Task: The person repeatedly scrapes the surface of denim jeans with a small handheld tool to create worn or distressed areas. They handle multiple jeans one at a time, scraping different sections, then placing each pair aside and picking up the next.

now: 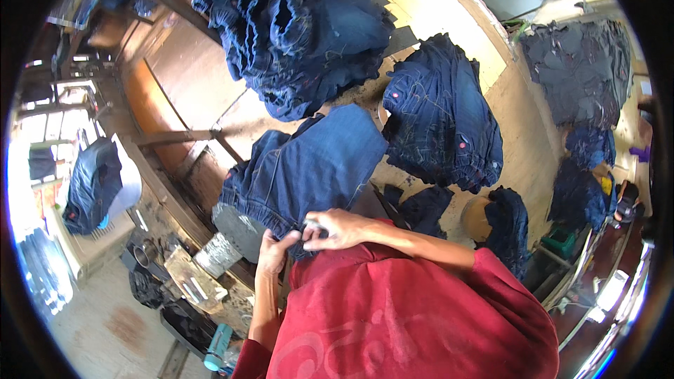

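Note:
A pair of blue denim pants with a gathered elastic waist is spread in front of me, its waist end toward my body. My left hand pinches the near edge of that waist between thumb and fingers. Close beside it, my right hand is closed, its fingertips at the same edge. A small greyish glint shows at the right fingers, too small to name. Part of the near cloth is hidden beneath my hands.
Beyond the pants rises a large heap of denim garments. Another denim pile stands to the right. Dark cloth pieces lie at the far right. To the left are a wooden bench and a turquoise bottle.

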{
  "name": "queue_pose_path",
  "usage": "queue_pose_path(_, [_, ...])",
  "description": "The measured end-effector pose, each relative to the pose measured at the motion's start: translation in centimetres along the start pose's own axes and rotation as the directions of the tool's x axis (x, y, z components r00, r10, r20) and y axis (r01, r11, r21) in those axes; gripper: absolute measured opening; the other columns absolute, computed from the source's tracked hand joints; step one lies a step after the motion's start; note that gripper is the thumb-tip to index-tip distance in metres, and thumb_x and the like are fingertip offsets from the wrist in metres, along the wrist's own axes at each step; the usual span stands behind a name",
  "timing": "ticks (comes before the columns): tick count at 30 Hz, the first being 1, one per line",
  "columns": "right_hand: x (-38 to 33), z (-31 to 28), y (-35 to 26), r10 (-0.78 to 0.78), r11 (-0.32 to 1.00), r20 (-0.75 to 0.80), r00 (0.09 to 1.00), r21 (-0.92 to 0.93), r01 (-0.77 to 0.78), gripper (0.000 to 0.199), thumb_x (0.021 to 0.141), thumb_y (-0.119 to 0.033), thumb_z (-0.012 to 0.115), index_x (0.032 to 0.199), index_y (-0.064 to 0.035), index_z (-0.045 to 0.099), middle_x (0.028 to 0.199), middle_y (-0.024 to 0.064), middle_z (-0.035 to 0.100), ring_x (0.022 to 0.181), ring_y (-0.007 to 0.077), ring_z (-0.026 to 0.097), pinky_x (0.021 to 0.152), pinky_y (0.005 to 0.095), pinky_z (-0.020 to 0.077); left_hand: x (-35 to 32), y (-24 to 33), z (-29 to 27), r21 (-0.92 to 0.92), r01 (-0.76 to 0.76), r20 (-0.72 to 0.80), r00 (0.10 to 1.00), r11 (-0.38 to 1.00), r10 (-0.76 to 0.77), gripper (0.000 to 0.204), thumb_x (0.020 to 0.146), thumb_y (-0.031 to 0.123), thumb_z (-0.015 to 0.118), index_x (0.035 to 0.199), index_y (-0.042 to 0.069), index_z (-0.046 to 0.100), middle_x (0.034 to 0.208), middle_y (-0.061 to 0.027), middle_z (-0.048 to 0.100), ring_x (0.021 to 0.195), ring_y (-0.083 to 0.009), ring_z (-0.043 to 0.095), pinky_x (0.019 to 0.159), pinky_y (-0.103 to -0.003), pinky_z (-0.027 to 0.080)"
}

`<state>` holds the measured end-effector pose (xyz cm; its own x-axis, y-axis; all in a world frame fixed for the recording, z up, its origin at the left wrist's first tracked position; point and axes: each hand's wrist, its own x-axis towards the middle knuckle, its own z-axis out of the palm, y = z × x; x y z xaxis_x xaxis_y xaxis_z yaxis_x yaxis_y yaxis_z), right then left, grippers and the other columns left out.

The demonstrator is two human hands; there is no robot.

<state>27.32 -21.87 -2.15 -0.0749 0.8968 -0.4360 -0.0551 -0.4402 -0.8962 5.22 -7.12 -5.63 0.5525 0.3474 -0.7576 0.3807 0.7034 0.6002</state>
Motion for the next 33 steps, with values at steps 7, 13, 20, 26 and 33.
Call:
queue_pose_path(7, [-4.4,-4.7,-0.6,0.117,0.987,-0.441,0.890,0.152,-0.055,0.039,0.111,-0.032,0.068,0.082,-0.0097,0.054,0.070,-0.0015,0.062,0.067,0.0079,0.064,0.068,0.0271,0.0536,-4.4,3.5,-10.4,0.699,0.121,0.021,0.982,0.705,-0.188,0.050,0.091,0.005,0.087,0.138,0.000,0.070,0.130,-0.0064,0.079,0.116,-0.0155,0.070,0.108,-0.037,0.053])
queue_pose_path(13, [-5.0,-7.0,2.8,0.202,0.953,-0.737,0.645,-0.004,-0.303,0.044,0.112,-0.042,0.065,0.086,-0.0080,0.054,0.072,-0.0030,0.048,0.065,0.0113,0.045,0.059,0.0377,0.0389,-7.7,12.0,-15.5,0.897,0.336,-0.399,0.896,0.288,0.194,0.069,0.089,0.026,0.089,0.144,-0.004,0.061,0.137,-0.0270,0.072,0.127,-0.0372,0.071,0.108,-0.047,0.054])
queue_pose_path(20, [-1.9,-5.0,2.1,0.085,0.996,-0.801,0.592,0.060,-0.062,0.016,0.117,-0.022,0.054,0.122,-0.0069,0.057,0.082,-0.0033,0.055,0.070,0.0064,0.051,0.060,0.0255,0.0464,11.3,18.0,-2.1,0.825,-0.251,0.143,0.959,0.506,0.243,0.110,0.094,0.074,0.069,0.168,0.000,0.035,0.166,-0.0277,0.048,0.157,-0.0423,0.043,0.128,-0.050,0.036])
queue_pose_path(26, [3.9,2.2,-2.3,-0.309,0.902,-0.713,0.629,-0.429,-0.043,0.026,0.101,-0.011,0.077,0.125,-0.0066,0.067,0.094,0.0121,0.079,0.067,0.0245,0.073,0.062,0.0354,0.0585,19.5,14.4,-1.4,0.944,-0.250,0.290,0.940,0.216,-0.178,0.104,0.101,0.088,0.037,0.113,-0.006,0.078,0.119,-0.0352,0.070,0.122,-0.0432,0.068,0.106,-0.051,0.051])
queue_pose_path(33, [9.8,6.0,-2.3,-0.551,0.594,-0.487,0.678,-0.799,-0.092,0.024,0.087,-0.009,0.077,0.111,-0.0057,0.079,0.069,0.0015,0.068,0.059,0.0179,0.065,0.055,0.0325,0.0564,23.6,13.1,-2.8,0.803,-0.549,0.566,0.579,-0.233,0.587,0.069,0.101,0.061,0.070,0.063,0.002,0.073,0.057,-0.0226,0.065,0.054,-0.0389,0.070,0.057,-0.049,0.057])
